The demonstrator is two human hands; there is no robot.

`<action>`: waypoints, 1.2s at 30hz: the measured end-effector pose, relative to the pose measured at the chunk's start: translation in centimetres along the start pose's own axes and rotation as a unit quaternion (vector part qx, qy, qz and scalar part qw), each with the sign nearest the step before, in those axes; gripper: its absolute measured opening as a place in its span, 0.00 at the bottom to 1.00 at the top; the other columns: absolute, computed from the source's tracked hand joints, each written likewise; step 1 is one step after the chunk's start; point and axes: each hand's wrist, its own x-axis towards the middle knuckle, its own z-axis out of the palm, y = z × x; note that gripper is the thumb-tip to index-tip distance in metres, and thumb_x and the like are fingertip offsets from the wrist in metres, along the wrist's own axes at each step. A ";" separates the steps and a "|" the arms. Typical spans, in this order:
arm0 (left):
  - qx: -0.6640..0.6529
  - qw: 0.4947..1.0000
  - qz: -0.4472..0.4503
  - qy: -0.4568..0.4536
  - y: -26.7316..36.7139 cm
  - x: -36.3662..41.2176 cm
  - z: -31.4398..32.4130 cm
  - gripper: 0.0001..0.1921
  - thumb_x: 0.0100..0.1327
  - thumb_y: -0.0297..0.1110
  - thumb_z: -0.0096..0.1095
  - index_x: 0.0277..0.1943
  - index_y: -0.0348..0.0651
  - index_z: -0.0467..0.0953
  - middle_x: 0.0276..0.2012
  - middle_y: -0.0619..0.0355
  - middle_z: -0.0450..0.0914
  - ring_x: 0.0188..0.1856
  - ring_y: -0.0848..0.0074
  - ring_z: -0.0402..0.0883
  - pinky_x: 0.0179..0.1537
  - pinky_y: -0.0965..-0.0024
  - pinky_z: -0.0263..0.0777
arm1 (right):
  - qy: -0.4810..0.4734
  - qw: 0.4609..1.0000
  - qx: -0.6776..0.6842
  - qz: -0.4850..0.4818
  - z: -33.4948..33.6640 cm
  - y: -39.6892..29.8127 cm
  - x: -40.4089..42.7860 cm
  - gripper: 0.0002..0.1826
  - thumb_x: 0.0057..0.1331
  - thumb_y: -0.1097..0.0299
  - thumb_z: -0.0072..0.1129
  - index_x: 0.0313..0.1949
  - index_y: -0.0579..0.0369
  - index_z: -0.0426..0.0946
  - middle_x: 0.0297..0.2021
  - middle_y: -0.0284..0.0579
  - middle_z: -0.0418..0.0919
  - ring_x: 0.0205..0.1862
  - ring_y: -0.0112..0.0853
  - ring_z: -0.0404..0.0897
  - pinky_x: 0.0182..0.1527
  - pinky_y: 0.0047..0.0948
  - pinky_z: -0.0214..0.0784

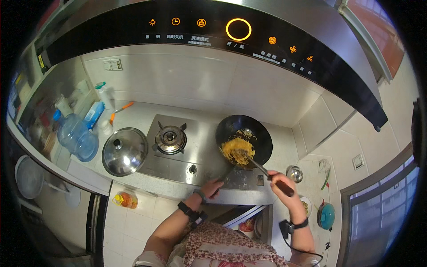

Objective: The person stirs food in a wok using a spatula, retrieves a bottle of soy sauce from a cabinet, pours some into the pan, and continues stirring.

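A black wok (pixel 263 142) rests over the right side of a stainless-steel gas stove (pixel 206 140), tilted toward me. Yellow shredded food (pixel 237 147) lies in its lower left part. My right hand (pixel 283 187) grips the dark handle of a metal spatula (pixel 259 166), whose head is among the shreds. At the stove's front edge, my left hand (pixel 212 189) is closed around what looks like the wok's handle, mostly hidden by the fingers. A domed metal lid (pixel 126 157) with a black knob lies left of the stove, beside the bare left burner (pixel 170 137).
A blue water jug (pixel 78 137), spray bottle (pixel 105 96) and orange-handled knife (pixel 124 107) stand or lie at the left. To the right are a metal bowl (pixel 294 174) and teal bowl (pixel 327 216). A range hood (pixel 213 30) hangs above; an oil bottle (pixel 125 200) stands below.
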 end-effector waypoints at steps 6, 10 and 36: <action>0.010 1.000 -0.012 -0.004 0.0 0.2 -0.2 0.20 0.66 0.48 0.53 0.54 0.46 0.65 0.18 0.60 0.69 0.14 0.79 0.63 0.16 0.70 0.59 | 0.098 0.991 0.019 -0.094 1.2 4.3 3.5 0.04 0.58 0.80 0.52 0.33 0.57 0.69 0.50 0.49 0.74 0.42 0.25 0.71 0.46 0.23 0.64; 0.019 0.999 -0.033 -0.018 0.0 0.3 -0.4 0.21 0.66 0.48 0.52 0.56 0.46 0.64 0.19 0.59 0.70 0.14 0.79 0.63 0.15 0.70 0.59 | 0.129 0.986 -0.004 -0.102 1.4 4.1 6.2 0.06 0.58 0.81 0.52 0.33 0.56 0.68 0.52 0.48 0.73 0.43 0.28 0.73 0.48 0.25 0.64; 0.010 1.000 -0.008 0.011 -0.3 0.2 -0.6 0.18 0.63 0.49 0.54 0.46 0.43 0.70 0.17 0.59 0.70 0.12 0.78 0.66 0.12 0.72 0.58 | -0.059 0.998 0.010 0.036 -2.0 -5.2 -1.2 0.06 0.55 0.80 0.53 0.32 0.58 0.68 0.46 0.47 0.75 0.38 0.23 0.71 0.42 0.22 0.64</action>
